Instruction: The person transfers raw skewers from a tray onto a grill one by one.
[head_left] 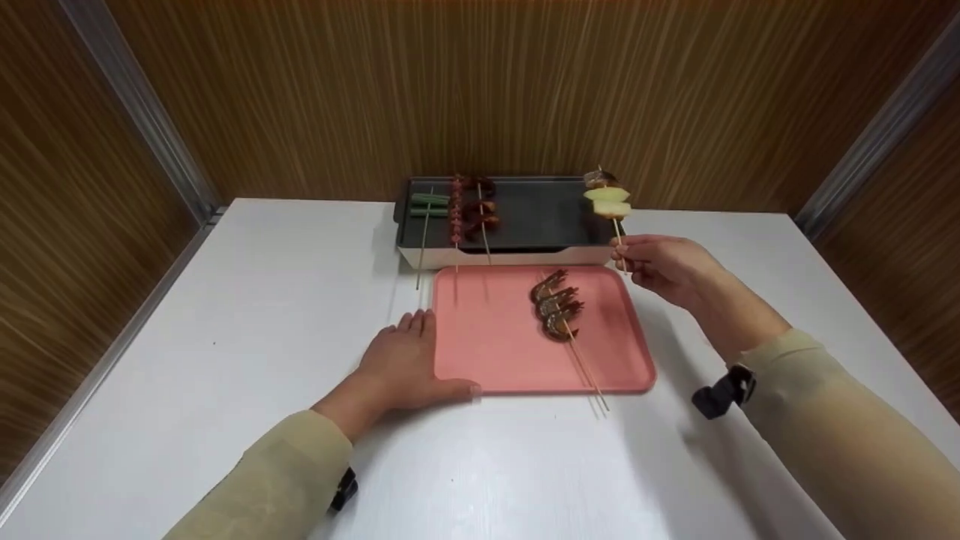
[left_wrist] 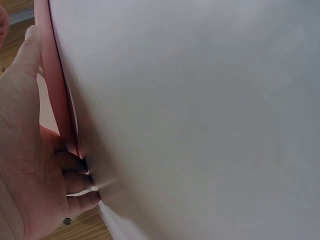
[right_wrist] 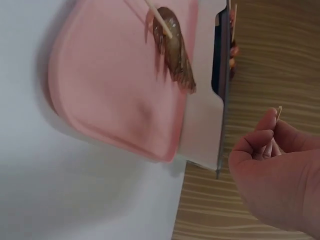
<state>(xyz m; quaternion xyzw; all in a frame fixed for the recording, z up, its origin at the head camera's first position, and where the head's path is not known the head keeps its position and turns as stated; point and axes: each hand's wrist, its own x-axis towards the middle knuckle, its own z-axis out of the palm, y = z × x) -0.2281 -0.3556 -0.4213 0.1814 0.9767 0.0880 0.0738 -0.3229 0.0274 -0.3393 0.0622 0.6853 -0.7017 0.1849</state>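
My right hand (head_left: 660, 264) pinches the lower stick of a skewer (head_left: 609, 202) threaded with pale yellow-green slices and a darker piece. That skewer stands tilted over the right end of the black grill plate (head_left: 551, 210). In the right wrist view, thumb and fingertips meet round the stick, whose tip (right_wrist: 279, 111) sticks out. My left hand (head_left: 401, 364) rests at the near left corner of the pink tray (head_left: 487, 330), its thumb stretched along the front edge and the fingers by the left side. On the tray lies a shrimp skewer (head_left: 556, 307), its stick reaching past the front rim.
On the grill's left half lie a green vegetable skewer (head_left: 429, 206), a skewer of small red pieces (head_left: 456, 214) and a dark reddish skewer (head_left: 481, 210). Their sticks overhang the front. Wood-grain panels (head_left: 480, 90) enclose the white table (head_left: 300, 262) behind and at both sides.
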